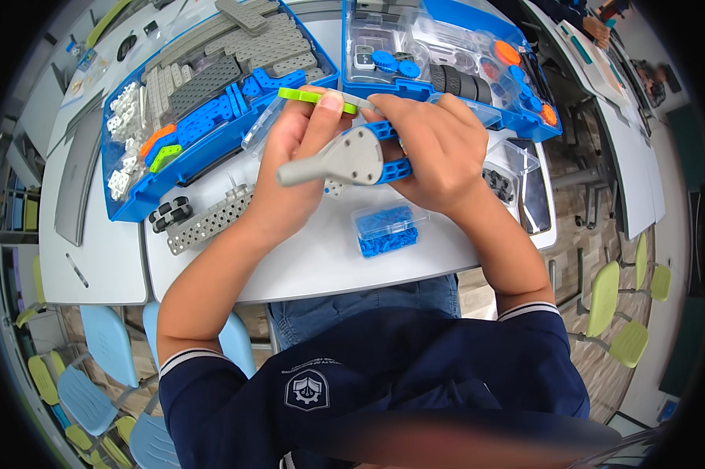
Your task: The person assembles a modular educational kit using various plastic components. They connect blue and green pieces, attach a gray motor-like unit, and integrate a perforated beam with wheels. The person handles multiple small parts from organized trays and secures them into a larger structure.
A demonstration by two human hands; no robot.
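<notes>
My left hand (pixel 294 160) pinches a lime-green plastic beam (pixel 298 95) between thumb and fingers. A slim grey bar (pixel 356 101) runs from the green beam to the fingertips of my right hand (pixel 442 148). My right hand is curled round the blue end of an assembly made of blue open-sided pieces (pixel 395 171) and a grey tapered plate (pixel 352 159). The plate's narrow tip points left, in front of my left wrist. My right fingers partly hide the blue pieces. Below the hands lies a clear box of small blue pins (pixel 387 231).
At the back left stands a blue case (pixel 141 205) of grey, blue and white building parts. Another blue case (pixel 446 98) holds wheels and gears. A grey perforated beam assembly with black wheels (pixel 204 228) lies by my left forearm. A tablet (pixel 534 187) rests at the right.
</notes>
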